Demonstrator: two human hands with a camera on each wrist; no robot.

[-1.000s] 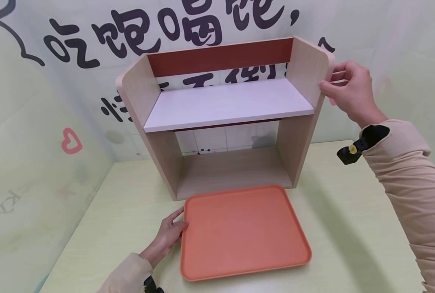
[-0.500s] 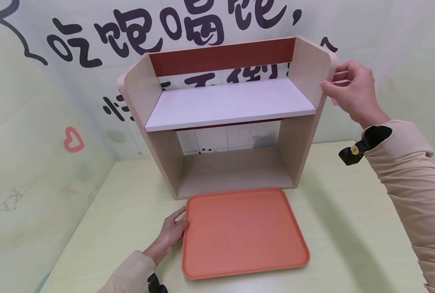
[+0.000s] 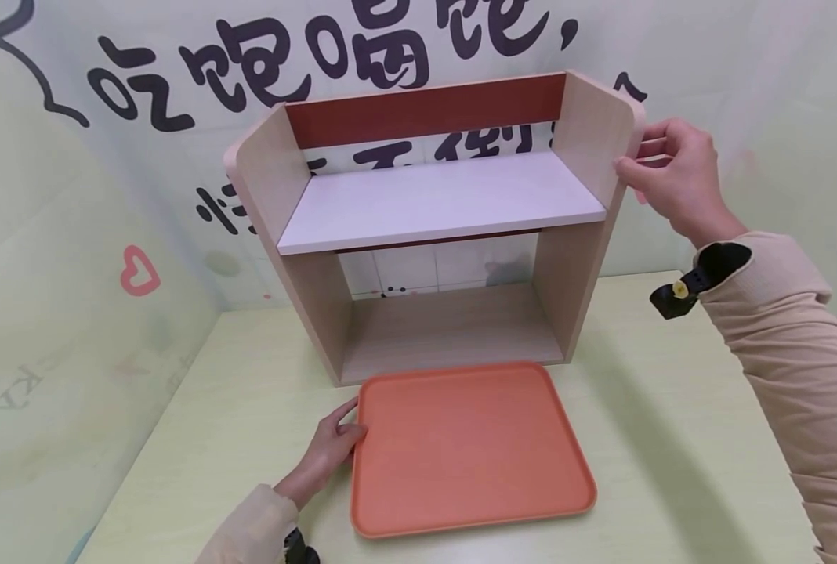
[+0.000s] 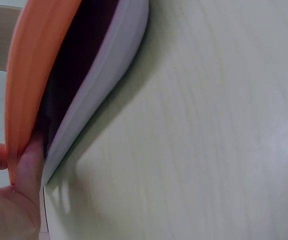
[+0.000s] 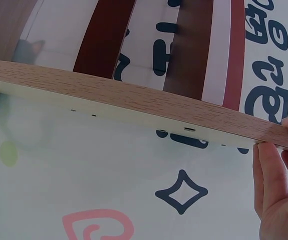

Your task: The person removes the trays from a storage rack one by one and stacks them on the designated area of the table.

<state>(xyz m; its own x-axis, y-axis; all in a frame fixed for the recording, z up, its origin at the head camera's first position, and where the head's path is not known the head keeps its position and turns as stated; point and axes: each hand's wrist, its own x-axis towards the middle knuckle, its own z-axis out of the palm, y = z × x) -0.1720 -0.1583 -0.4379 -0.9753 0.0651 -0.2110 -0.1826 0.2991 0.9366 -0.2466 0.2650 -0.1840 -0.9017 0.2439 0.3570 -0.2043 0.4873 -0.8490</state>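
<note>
An orange tray point(image 3: 471, 450) lies in front of a two-tier desktop shelf point(image 3: 440, 204). My left hand point(image 3: 327, 450) grips the tray's left edge, thumb over the rim. In the left wrist view a finger reaches under the orange rim point(image 4: 36, 75), and a pale grey rim point(image 4: 101, 67) shows below it, across a dark gap. The grey piece is hidden from above. Up at the right, my right hand point(image 3: 679, 176) pinches the shelf's right side panel near its top. In the right wrist view the fingers point(image 5: 274, 175) press the panel's outer face, with the thumb opposite.
The shelf has wood-grain sides, a white middle board point(image 3: 440, 196) and a dark red back strip point(image 3: 425, 110). It stands on a pale table point(image 3: 644, 439) against a printed wall sheet point(image 3: 143, 47). Another sheet point(image 3: 52, 313) borders the left side.
The tray's far edge has come slightly away from the shelf, and the tray looks a little smaller. My left hand has shifted slightly right with it. The right hand keeps its hold.
</note>
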